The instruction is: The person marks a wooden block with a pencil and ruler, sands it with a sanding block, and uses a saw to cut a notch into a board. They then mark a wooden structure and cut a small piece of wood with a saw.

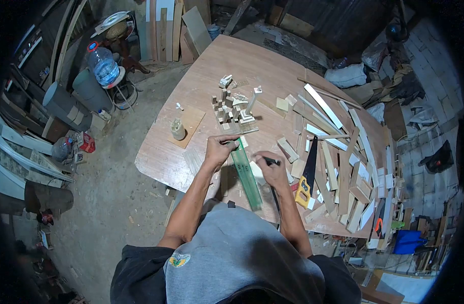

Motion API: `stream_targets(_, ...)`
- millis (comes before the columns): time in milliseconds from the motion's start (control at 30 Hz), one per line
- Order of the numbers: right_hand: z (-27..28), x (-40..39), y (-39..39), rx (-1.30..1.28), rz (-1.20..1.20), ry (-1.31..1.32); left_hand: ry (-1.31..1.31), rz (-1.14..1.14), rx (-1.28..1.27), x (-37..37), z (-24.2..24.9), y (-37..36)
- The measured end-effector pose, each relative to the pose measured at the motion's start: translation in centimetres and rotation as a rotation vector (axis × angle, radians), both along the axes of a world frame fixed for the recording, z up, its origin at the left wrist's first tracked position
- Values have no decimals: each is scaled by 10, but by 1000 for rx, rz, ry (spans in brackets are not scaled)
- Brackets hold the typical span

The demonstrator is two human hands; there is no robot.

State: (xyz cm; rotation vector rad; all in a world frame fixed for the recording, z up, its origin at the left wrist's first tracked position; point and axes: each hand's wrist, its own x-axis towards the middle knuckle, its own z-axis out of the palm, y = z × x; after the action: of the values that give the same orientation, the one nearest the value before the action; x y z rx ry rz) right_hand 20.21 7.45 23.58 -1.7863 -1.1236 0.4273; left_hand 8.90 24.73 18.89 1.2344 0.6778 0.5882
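Strip (247, 175) slants lengthwise from left hand (221, 150) back toward shirt (237, 248).

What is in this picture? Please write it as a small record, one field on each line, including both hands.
left hand: holds the far end of a translucent green flat ruler
right hand: holds a slim dark pen-like tool
beyond hands: small model of wooden blocks
right of hands: black-bladed handsaw with yellow handle, near loose wood strips
left of hands: pale cylindrical container on a flat tan board
floor, far left: large clear bottle with red cap, on a stool
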Motion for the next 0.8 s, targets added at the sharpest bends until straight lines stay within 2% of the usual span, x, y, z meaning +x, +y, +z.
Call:
stream_targets(100, -19, -14, -13, 69, -118, 56, -17, -11, -22, -4, 3, -3)
stream_targets(167, -37, -31, -20, 9, -72, -92, -46, -24, -56, 1, 5, -3)
stream_targets(300, -52, -44, -28, -53, -90, 69, -100, -34, -43, -6, 7, -9)
stream_targets(433, -64, -46, -39, -26, -138, 22, -110, -83, -111, -8, 5, -13)
stream_targets(567, -59, -46, -46, -42, -109, 55, -99, -99, -150, -10, 8, -15)
stream_targets(633, -55, -43, -51, -60, -76, 87, -76, -137, -253, -10, 9, -16)
stream_targets(733, -53, -40, -54, -32, -76, 2, -72, -153, -372, -12, 16, -20)
stream_targets(800, -55, -41, -58, -4, -80, -84, -52, -180, -349, -11, 8, -18)
